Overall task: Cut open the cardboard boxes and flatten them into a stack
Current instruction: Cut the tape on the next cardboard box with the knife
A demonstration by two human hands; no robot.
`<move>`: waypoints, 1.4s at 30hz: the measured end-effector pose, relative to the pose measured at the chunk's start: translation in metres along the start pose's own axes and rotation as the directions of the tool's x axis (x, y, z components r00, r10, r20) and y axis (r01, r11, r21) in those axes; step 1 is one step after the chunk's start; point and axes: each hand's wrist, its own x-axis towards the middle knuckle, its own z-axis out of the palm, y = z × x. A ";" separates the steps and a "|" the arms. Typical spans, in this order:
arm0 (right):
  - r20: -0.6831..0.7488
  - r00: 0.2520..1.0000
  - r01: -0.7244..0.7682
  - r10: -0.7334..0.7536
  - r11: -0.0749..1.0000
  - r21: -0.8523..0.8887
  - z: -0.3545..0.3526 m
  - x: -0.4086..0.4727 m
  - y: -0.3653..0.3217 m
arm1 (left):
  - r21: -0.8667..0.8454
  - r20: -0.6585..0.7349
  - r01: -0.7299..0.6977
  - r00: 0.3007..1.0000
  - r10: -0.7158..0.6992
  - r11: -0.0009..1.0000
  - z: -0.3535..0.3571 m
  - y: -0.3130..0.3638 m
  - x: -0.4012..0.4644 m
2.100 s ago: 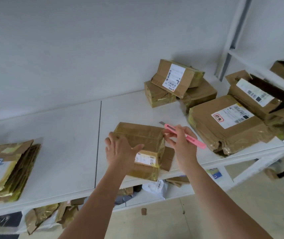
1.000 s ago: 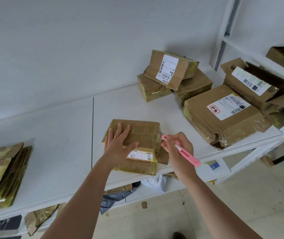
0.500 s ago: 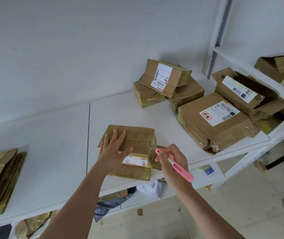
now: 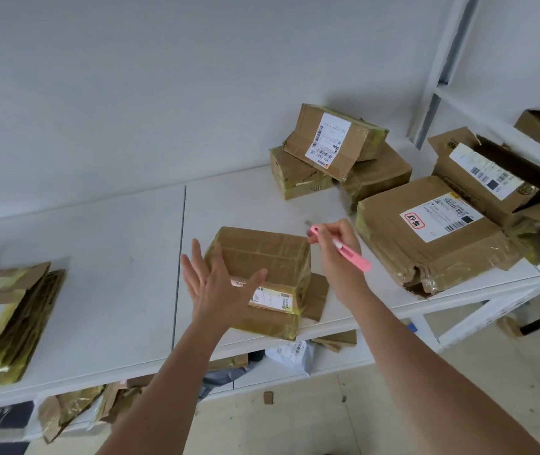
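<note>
Moved: our left hand (image 4: 219,284) lifted off the box (image 4: 262,277), fingers spread | right hand (image 4: 337,247) grips pink cutter (image 4: 344,249) | box mid-frame on table (image 4: 114,290) | risk: loose box slides, blade nicks us

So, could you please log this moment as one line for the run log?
step: cutting taped box | left hand: open over box | right hand: holds pink cutter beside box | flattened stack: far left on table

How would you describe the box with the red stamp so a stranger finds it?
Start at the white shelf and go to its right end. The wide flat brown cardboard box lies at the front edge there. Only its white label carries a red-bordered stamp.
</note>
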 end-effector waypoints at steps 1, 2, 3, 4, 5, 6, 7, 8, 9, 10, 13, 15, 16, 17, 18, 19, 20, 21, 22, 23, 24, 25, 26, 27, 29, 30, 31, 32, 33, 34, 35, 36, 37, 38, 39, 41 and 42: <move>0.002 1.000 0.019 -0.019 0.999 -0.037 0.003 -0.003 0.002 | -0.064 0.010 0.085 0.996 -0.084 0.994 -0.003 0.000 -0.002; -0.001 0.999 0.044 -0.044 0.997 -0.069 0.005 -0.007 0.004 | -0.162 0.038 0.180 0.984 -0.176 0.970 -0.007 -0.003 -0.001; 0.003 0.998 0.062 -0.062 0.994 -0.085 0.006 -0.014 0.005 | -0.281 0.077 0.263 0.965 -0.252 0.923 -0.011 -0.005 0.001; 0.018 0.998 0.066 -0.065 0.995 -0.072 0.007 -0.022 0.006 | -0.396 0.114 0.313 0.950 -0.291 0.863 -0.013 -0.008 0.005; 0.036 0.997 0.063 -0.061 0.997 -0.045 0.008 -0.030 0.006 | -0.460 0.150 0.320 0.948 -0.282 0.828 -0.015 -0.010 0.006; 0.038 0.997 0.064 -0.063 0.998 -0.021 0.010 -0.036 0.008 | -0.464 0.168 0.296 0.955 -0.245 0.835 -0.015 -0.010 0.006; 0.020 0.997 0.069 -0.069 0.998 -0.007 0.012 -0.039 0.009 | -0.439 0.174 0.262 0.963 -0.204 0.859 -0.015 -0.008 0.004; -0.010 0.997 0.074 -0.074 0.997 0.002 0.014 -0.040 0.011 | -0.416 0.172 0.223 0.971 -0.165 0.882 -0.012 -0.007 0.004; -0.040 0.996 0.080 -0.079 0.997 0.012 0.017 -0.039 0.011 | -0.420 0.178 0.183 0.977 -0.118 0.889 -0.011 -0.004 0.002; -0.067 0.994 0.087 -0.085 0.996 0.022 0.019 -0.036 0.011 | -0.447 0.207 0.141 0.977 -0.051 0.883 -0.010 -0.001 0.001; -0.107 0.988 0.116 -0.113 0.993 0.022 0.019 -0.025 0.008 | -0.407 0.375 -0.064 0.898 0.231 0.911 -0.016 0.014 0.004; -0.093 0.990 0.106 -0.103 0.994 0.018 0.017 -0.020 0.007 | -0.279 0.412 -0.224 0.851 0.326 0.934 -0.021 0.022 0.012; -0.085 0.991 0.101 -0.101 0.995 -0.005 0.016 -0.019 0.008 | -0.207 0.399 -0.278 0.851 0.341 0.938 -0.024 0.026 0.016; -0.075 0.992 0.094 -0.096 0.995 -0.034 0.016 -0.020 0.010 | -0.139 0.373 -0.313 0.863 0.342 0.940 -0.027 0.029 0.020; -0.067 0.994 0.080 -0.084 0.995 -0.057 0.016 -0.022 0.013 | -0.047 0.332 -0.323 0.887 0.320 0.945 -0.030 0.030 0.024; -0.062 0.996 0.066 -0.070 0.996 -0.064 0.017 -0.025 0.015 | 0.066 0.266 -0.307 0.923 0.279 0.950 -0.031 0.030 0.025; -0.066 0.996 0.061 -0.065 0.996 -0.062 0.018 -0.029 0.017 | 0.168 0.181 -0.255 0.958 0.225 0.952 -0.031 0.029 0.024; -0.076 0.995 0.060 -0.064 0.997 -0.049 0.019 -0.032 0.018 | 0.206 0.092 -0.180 0.982 0.165 0.962 -0.028 0.026 0.020; -0.089 0.994 0.056 -0.059 0.998 -0.035 0.018 -0.034 0.018 | 0.181 0.028 -0.110 0.994 0.106 0.977 -0.023 0.023 0.012; -0.100 0.994 0.048 -0.049 0.999 -0.016 0.017 -0.035 0.017 | 0.137 -0.018 -0.061 0.998 0.064 0.989 -0.015 0.020 0.003; -0.107 0.994 0.035 -0.034 0.999 0.008 0.015 -0.036 0.016 | 0.120 -0.054 -0.050 0.997 0.057 0.992 -0.006 0.015 -0.005; -0.105 0.994 0.023 -0.018 0.999 0.041 0.012 -0.037 0.016 | 0.131 -0.086 -0.063 0.994 0.074 0.989 0.002 0.010 -0.012; -0.094 0.996 0.011 -0.004 0.997 0.071 0.009 -0.038 0.017 | 0.143 -0.114 -0.087 0.988 0.104 0.986 0.007 0.006 -0.015; -0.074 0.997 -0.003 0.011 0.995 0.097 0.005 -0.038 0.017 | 0.134 -0.128 -0.114 0.983 0.131 0.984 0.009 0.004 -0.015; -0.020 0.999 -0.045 0.049 0.988 0.147 -0.002 -0.036 0.017 | 0.090 -0.117 -0.145 0.981 0.155 0.985 0.007 0.003 -0.010; 0.007 0.997 -0.074 0.073 0.981 0.179 -0.006 -0.034 0.017 | 0.075 -0.116 -0.154 0.980 0.162 0.985 0.006 0.001 -0.009; 0.031 0.994 -0.107 0.103 0.971 0.212 -0.010 -0.031 0.016 | 0.069 -0.120 -0.160 0.979 0.168 0.985 0.005 0.000 -0.009; 0.051 0.990 -0.138 0.129 0.962 0.236 -0.013 -0.028 0.015 | 0.068 -0.125 -0.166 0.977 0.173 0.984 0.005 -0.001 -0.009; 0.069 0.987 -0.159 0.147 0.956 0.246 -0.016 -0.025 0.015 | 0.068 -0.132 -0.170 0.975 0.178 0.983 0.006 -0.002 -0.010; 0.084 0.984 -0.171 0.155 0.955 0.244 -0.018 -0.024 0.016 | 0.075 -0.138 -0.174 0.973 0.184 0.982 0.007 -0.002 -0.011; 0.098 0.982 -0.179 0.160 0.954 0.239 -0.019 -0.023 0.016 | 0.083 -0.142 -0.175 0.972 0.186 0.981 0.009 -0.002 -0.012; 0.107 0.981 -0.185 0.164 0.954 0.236 -0.019 -0.024 0.016 | 0.093 -0.143 -0.173 0.972 0.186 0.980 0.009 -0.002 -0.011; 0.114 0.980 -0.189 0.166 0.953 0.235 -0.019 -0.024 0.016 | 0.108 -0.142 -0.169 0.973 0.183 0.980 0.010 -0.001 -0.011; 0.121 0.979 -0.189 0.164 0.954 0.234 -0.018 -0.025 0.016 | 0.126 -0.140 -0.164 0.973 0.182 0.978 0.010 -0.001 -0.010; 0.131 0.979 -0.186 0.159 0.955 0.230 -0.018 -0.025 0.016 | 0.141 -0.136 -0.159 0.975 0.178 0.977 0.010 -0.001 -0.010; 0.149 0.978 -0.174 0.145 0.963 0.206 -0.019 -0.024 0.016 | 0.136 -0.130 -0.160 0.976 0.177 0.978 0.010 -0.001 -0.010; 0.154 0.978 -0.172 0.143 0.966 0.191 -0.020 -0.023 0.017 | 0.121 -0.130 -0.158 0.976 0.173 0.980 0.010 -0.002 -0.010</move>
